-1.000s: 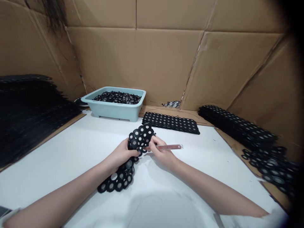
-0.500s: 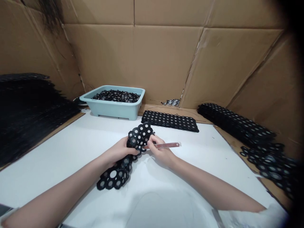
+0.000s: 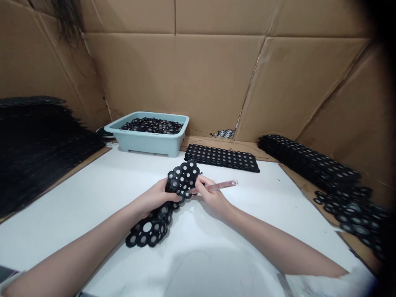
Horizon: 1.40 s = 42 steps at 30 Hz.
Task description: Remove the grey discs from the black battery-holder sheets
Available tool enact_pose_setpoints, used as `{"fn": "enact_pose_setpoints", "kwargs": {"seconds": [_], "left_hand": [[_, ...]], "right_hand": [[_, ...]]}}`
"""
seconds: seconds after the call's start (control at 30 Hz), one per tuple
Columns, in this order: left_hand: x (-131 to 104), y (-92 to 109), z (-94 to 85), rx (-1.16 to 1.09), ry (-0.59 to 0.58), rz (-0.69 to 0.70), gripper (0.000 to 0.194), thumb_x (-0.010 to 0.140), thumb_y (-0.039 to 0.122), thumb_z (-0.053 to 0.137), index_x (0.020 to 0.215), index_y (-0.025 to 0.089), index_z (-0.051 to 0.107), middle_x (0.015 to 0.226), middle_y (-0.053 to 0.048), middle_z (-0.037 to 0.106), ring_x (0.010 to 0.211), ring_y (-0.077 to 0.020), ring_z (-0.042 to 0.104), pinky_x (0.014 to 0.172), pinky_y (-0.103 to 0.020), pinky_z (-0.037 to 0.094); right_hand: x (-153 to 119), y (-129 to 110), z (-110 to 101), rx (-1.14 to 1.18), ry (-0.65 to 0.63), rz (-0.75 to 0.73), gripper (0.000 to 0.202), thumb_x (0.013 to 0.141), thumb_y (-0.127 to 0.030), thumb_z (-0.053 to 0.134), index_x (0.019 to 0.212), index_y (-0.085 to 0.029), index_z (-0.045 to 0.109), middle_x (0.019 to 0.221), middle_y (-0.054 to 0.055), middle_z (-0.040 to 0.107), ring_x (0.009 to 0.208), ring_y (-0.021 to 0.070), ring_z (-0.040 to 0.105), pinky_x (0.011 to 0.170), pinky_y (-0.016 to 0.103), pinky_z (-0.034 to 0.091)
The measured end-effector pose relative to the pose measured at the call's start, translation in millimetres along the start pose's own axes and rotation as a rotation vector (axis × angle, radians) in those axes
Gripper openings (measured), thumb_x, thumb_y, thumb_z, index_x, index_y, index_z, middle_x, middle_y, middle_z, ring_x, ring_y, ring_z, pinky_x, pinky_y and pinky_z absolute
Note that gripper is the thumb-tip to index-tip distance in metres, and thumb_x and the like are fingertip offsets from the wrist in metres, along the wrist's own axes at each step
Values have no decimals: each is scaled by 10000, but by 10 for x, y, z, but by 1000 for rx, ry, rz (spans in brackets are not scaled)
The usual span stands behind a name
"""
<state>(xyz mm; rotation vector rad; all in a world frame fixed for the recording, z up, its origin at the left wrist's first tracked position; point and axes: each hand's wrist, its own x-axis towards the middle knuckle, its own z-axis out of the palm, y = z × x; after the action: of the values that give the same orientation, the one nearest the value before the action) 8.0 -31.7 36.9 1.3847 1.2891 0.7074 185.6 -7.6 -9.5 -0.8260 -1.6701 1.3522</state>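
Observation:
A black sheet of joined rings with pale round centres (image 3: 182,178) is bent and held up over the white table, its lower end folded near the table surface. My left hand (image 3: 161,193) is closed around its middle, thumb on top. At the sheet's right edge my right hand (image 3: 210,193) grips a slim, flat, reddish tool with a hole near its end (image 3: 229,184). The tool's inner tip meets the sheet beside my left thumb; its exact shape there is too small to make out.
Behind stands a pale blue basin (image 3: 148,142) full of loose black ring pieces. A flat ring sheet (image 3: 221,157) lies right of it. Stacked sheets (image 3: 306,159) and loose pieces (image 3: 355,214) line the right side. A tall black stack (image 3: 40,152) fills the left. Cardboard walls (image 3: 216,78) enclose the table.
The tool in my right hand has tilted, its outer end rising slightly, and the right hand has shifted a little to the right. My left hand and the sheet stay almost still.

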Motion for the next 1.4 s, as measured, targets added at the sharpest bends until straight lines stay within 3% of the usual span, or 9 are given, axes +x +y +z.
{"fn": "enact_pose_setpoints", "kwargs": {"seconds": [0.33,0.7,0.9,1.13,1.4], "left_hand": [[15,-15,1,2,-12,3,400,604,178,574,996,147,506,1003,-60,606,883,-218,566,748,-313,445],[19,-42,31,19,57,16,377,599,149,557,974,155,519,972,-39,620,863,-204,572,751,-293,438],[18,-38,39,24,91,17,395,592,148,569,983,159,518,964,-36,622,869,-205,571,747,-287,440],[15,-30,34,17,45,46,390,614,160,574,1001,170,524,1015,-34,611,896,-196,565,761,-278,429],[30,-72,8,39,-8,3,230,659,242,560,872,159,588,861,-24,639,786,-188,573,695,-271,413]], "right_hand": [[-5,-15,8,-119,30,-31,271,855,-402,343,718,-183,425,747,5,466,762,148,514,649,291,429],[-17,-35,47,-359,91,-130,270,863,-332,331,642,-185,375,735,3,435,722,139,450,671,306,375],[-23,-57,60,-357,110,-136,279,865,-356,328,646,-189,373,727,-4,438,711,138,455,654,293,367],[-35,-71,61,-359,146,-146,281,869,-352,333,648,-186,381,731,-1,456,711,137,452,652,284,357],[-36,-87,54,-360,134,-183,259,864,-295,344,630,-184,357,704,-9,427,717,133,437,659,280,342]]}}
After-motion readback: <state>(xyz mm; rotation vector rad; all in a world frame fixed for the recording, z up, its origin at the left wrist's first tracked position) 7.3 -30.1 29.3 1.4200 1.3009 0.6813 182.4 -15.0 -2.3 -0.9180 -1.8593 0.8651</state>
